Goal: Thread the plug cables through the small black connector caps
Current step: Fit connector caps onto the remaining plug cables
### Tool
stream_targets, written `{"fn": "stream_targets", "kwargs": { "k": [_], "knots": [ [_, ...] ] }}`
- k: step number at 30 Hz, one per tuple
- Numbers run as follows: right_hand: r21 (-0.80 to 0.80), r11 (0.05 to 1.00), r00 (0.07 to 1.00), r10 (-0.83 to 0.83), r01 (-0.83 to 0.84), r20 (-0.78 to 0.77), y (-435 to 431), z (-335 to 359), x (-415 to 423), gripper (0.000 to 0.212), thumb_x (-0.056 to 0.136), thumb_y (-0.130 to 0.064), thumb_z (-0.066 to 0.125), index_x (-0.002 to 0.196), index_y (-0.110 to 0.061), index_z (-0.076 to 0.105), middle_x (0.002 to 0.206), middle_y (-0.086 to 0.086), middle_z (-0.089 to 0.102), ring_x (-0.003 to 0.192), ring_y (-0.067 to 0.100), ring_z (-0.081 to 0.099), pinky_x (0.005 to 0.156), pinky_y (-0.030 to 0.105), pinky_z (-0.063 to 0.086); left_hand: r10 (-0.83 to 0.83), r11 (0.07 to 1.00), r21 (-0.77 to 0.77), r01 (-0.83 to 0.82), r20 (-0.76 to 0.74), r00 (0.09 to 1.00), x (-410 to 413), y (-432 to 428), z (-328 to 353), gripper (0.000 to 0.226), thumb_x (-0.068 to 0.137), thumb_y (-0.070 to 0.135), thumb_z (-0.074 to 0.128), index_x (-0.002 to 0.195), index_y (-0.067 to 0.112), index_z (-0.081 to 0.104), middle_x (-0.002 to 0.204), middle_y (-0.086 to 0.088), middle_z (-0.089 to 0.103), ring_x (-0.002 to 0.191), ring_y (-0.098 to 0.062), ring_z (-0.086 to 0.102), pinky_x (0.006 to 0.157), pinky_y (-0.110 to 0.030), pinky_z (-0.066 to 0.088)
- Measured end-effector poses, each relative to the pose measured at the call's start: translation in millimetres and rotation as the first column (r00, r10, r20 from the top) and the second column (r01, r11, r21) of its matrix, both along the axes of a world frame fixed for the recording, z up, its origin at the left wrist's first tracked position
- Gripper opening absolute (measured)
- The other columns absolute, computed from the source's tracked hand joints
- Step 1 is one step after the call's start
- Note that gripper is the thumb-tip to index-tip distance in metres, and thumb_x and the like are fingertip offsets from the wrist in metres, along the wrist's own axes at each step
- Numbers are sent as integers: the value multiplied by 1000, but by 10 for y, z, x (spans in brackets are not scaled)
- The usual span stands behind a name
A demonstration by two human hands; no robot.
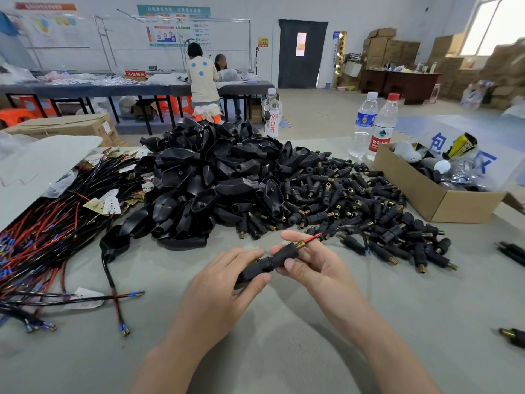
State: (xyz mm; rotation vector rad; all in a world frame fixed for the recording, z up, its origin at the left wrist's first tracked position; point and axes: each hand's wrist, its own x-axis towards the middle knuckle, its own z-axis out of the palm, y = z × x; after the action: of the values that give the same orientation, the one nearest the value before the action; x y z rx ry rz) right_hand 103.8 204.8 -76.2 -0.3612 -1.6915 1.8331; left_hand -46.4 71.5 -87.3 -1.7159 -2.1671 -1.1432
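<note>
Hands over grey table | left hand gripped near end of black connector cap | right hand pinched far end | red and black cables stuck out of brass tip | heap of caps lay behind

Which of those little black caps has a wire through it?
The cap held between the left hand and right hand: a red wire exits its brass end; the piled caps lie loose.
</note>
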Motion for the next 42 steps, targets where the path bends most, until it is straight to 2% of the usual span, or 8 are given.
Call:
{"fn": "stream_targets", "kwargs": {
  "k": [17,21,28,30,32,35,38,42],
  "knots": [
    [19,1000,999,-23,23,23,-53,29,-32,38,96,11,53,124,-15,59,113,4,74,101,13,69,97,29,53,44,999,7,-44,-30,999,2,1,-14,34,93,59,49,121,40,53,108,24,58,97,-2,59,72,-32,54],
    [29,999,1000,-18,17,17,-67,30,-37,38,96,11,51,124,-13,58,114,4,74,101,12,69,94,27,54,47,999,8,-47,-37,998,-9,0,-32,34,93,60,48,121,41,52,108,24,57,97,0,58,71,-32,54],
    [48,999,1000,-17,15,25,-65,7,-65,39,95,10,54,122,-18,61,115,13,71,102,18,67,96,32,54,39,999,-9,-39,-36,999,-1,10,-19,34,94,58,48,124,43,53,107,24,57,97,0,57,71,-33,54],
    [59,998,1000,-14,13,15,-69,-9,-74,33,97,2,57,123,-19,61,115,15,70,105,24,67,98,37,54,40,999,-24,-41,-38,998,-3,7,-10,37,94,59,47,128,45,54,108,25,57,99,0,57,73,-33,54],
    [29,999,1000,-13,13,-23,-80,-12,-83,26,97,-20,58,123,-18,63,115,18,70,110,30,67,97,40,55,42,999,-29,-43,-42,998,0,6,-2,38,94,59,48,129,45,54,108,25,58,100,0,57,74,-32,53],
    [-75,997,999,-27,24,-37,-93,3,-92,40,98,-46,45,121,-21,68,116,14,72,110,31,68,93,35,55,39,999,-23,-41,-47,998,16,-6,17,37,94,59,47,128,44,55,107,24,58,98,0,57,72,-31,53],
    [-88,996,999,-32,29,-35,-96,-12,-106,41,99,-44,41,120,-21,68,116,11,73,109,28,69,93,32,55,38,999,-14,-38,-47,998,37,-9,34,36,94,59,47,127,45,51,107,23,59,98,-2,58,72,-32,54],
    [-90,996,999,-29,26,-30,-109,-13,-119,36,98,-43,44,116,-27,71,117,10,73,109,29,69,96,38,55,42,999,-14,-43,-53,998,49,-5,51,36,93,59,45,126,44,53,107,22,59,98,-4,60,72,-35,54]
  ]
}}
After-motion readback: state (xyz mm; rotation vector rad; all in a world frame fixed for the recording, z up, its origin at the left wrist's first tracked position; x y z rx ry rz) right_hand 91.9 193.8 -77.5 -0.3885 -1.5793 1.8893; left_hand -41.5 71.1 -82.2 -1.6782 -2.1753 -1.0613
